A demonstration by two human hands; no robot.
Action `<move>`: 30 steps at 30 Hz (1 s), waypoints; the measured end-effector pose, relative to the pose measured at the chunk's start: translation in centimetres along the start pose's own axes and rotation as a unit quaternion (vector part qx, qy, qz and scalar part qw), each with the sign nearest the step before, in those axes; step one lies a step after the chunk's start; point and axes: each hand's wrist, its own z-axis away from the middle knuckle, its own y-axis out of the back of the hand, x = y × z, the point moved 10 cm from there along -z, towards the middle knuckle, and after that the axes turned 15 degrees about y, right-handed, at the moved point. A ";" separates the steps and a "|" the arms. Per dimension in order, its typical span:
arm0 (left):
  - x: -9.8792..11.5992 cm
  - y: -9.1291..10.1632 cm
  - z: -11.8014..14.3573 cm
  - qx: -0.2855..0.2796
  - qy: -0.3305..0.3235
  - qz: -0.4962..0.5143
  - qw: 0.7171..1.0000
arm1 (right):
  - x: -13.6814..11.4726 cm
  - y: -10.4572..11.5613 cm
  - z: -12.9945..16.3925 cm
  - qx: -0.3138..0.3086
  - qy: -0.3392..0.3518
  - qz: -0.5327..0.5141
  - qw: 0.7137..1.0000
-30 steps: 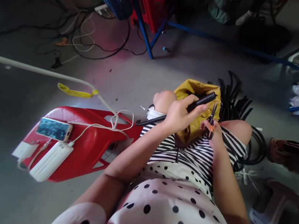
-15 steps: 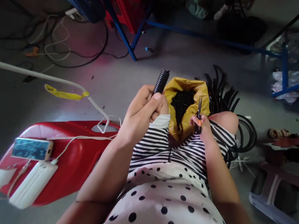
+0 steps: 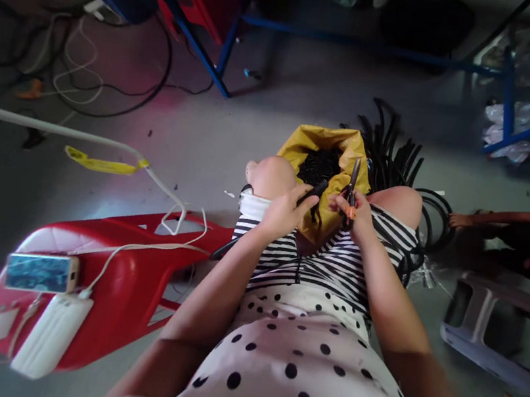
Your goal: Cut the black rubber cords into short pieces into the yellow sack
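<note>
A black ribbed corrugated tube (image 3: pixel 313 191) is pinched in the left hand (image 3: pixel 285 211), its short free end angled up and to the right over the mouth of the bag. The rest of it trails back down past the left knee toward the floor. The scissors (image 3: pixel 351 188), dark-bladed with orange at the handle, stand nearly upright in the right hand (image 3: pixel 356 213), tips pointing away from the body, just beside the tube's end. Between the knees sits the yellow bag (image 3: pixel 340 145), rim rolled open, filled with small black cut pieces.
</note>
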 end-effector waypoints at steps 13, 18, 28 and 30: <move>0.7 0.3 0.1 -0.046 0.001 -0.167 0.985 | -2.5 -3.8 -2.0 -0.008 0.061 0.060 0.996; 0.8 -0.8 0.6 -0.055 0.048 -0.277 0.958 | 0.2 -2.2 -0.6 0.065 0.011 0.067 0.996; 1.3 -2.2 0.9 -0.056 0.051 -0.334 0.939 | 3.2 -1.5 0.0 0.075 -0.034 0.020 0.996; 1.3 -2.2 0.8 -0.050 0.051 -0.333 0.940 | 3.2 -1.8 0.0 0.075 -0.034 0.011 0.997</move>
